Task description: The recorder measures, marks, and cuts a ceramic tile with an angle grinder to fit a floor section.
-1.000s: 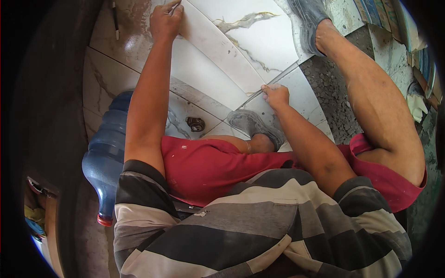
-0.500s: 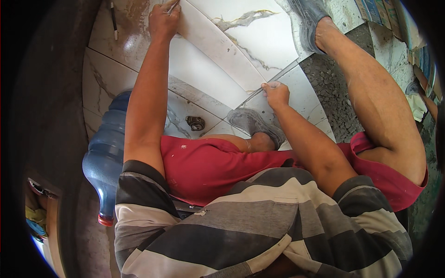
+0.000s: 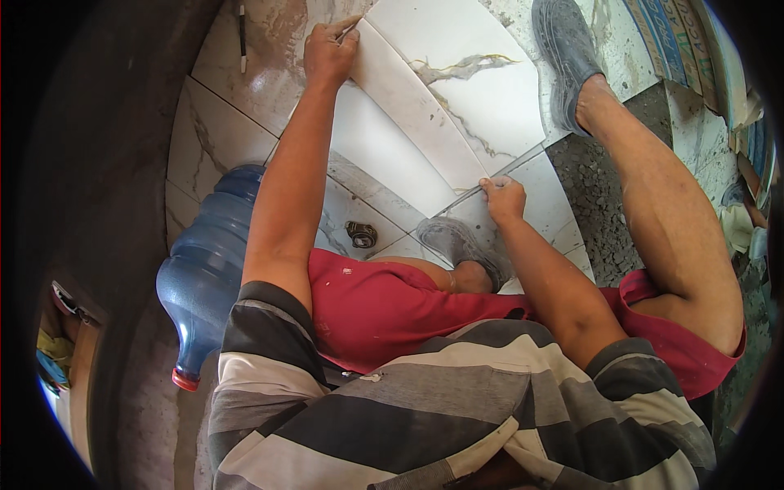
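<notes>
A long, narrow white tile strip (image 3: 420,110) lies slantwise over a larger white marble-patterned tile (image 3: 482,77) with grey and gold veins. My left hand (image 3: 331,55) is closed at the strip's far left end, with a thin dark thing between the fingertips, too small to make out. At the strip's near right corner, my right hand (image 3: 503,200) pinches the edge between thumb and finger. A plain white band of tile (image 3: 388,151) shows along the strip's near side.
A large blue water jug (image 3: 208,261) with a red cap lies by my left arm. A tape measure (image 3: 360,234) rests near my knee. A black-and-white pen (image 3: 242,39) lies far left. Grey rubble (image 3: 600,175) fills a gap beside my right leg; stacked boxes (image 3: 678,37) stand far right.
The whole view has shifted, so everything sits a little lower and mostly further right. Both hands stay at the same ends of the strip, and the strip keeps its place on the tile.
</notes>
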`<state>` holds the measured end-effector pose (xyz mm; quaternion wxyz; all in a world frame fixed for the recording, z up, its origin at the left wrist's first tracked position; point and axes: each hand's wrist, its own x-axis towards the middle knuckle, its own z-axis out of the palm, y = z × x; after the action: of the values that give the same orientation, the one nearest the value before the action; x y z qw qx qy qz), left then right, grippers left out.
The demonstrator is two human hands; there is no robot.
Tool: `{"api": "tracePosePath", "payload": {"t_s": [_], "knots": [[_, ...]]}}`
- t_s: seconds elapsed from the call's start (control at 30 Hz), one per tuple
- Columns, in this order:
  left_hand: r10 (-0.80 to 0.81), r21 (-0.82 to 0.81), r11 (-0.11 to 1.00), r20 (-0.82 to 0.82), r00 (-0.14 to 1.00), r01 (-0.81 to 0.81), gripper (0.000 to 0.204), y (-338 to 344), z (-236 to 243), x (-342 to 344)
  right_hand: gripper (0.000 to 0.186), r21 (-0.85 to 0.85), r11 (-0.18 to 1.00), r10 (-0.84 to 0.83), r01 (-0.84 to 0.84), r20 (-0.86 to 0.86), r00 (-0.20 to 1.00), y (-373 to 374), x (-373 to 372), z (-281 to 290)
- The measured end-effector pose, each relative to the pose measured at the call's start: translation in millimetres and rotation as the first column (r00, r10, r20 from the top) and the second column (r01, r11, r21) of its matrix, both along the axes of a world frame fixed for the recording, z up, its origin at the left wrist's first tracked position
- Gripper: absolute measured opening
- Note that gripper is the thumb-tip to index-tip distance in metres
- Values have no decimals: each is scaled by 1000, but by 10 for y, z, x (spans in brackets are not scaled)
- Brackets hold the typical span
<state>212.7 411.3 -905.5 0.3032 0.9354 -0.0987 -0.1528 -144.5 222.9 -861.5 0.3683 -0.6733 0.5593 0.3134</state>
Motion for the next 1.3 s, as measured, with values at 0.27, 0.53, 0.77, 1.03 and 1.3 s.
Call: {"api": "tracePosePath", "payload": {"t_s": [0.27, 0.53, 0.77, 1.03, 1.3], "knots": [[44, -13, 999, -67, 997, -45, 27, -39, 55, 22, 27, -4, 1000, 9, -9, -4, 1000, -4, -49, -59], [49, -38, 998, -88, 995, -53, 27, -23, 46, 22, 30, -39, 998, 47, -48, -22, 999, 12, -57, -80], [58, -38, 997, -124, 991, -64, 26, -27, 48, 38, 29, -59, 997, 54, -55, -4, 999, 12, -91, -113], [60, -41, 997, -133, 989, -66, 26, -32, 51, 47, 32, -48, 998, 30, -31, -12, 999, 18, -92, -119], [69, -54, 996, -149, 986, -78, 26, -40, 70, 50, 31, -46, 998, 38, -38, -4, 999, 12, -104, -131]]}}
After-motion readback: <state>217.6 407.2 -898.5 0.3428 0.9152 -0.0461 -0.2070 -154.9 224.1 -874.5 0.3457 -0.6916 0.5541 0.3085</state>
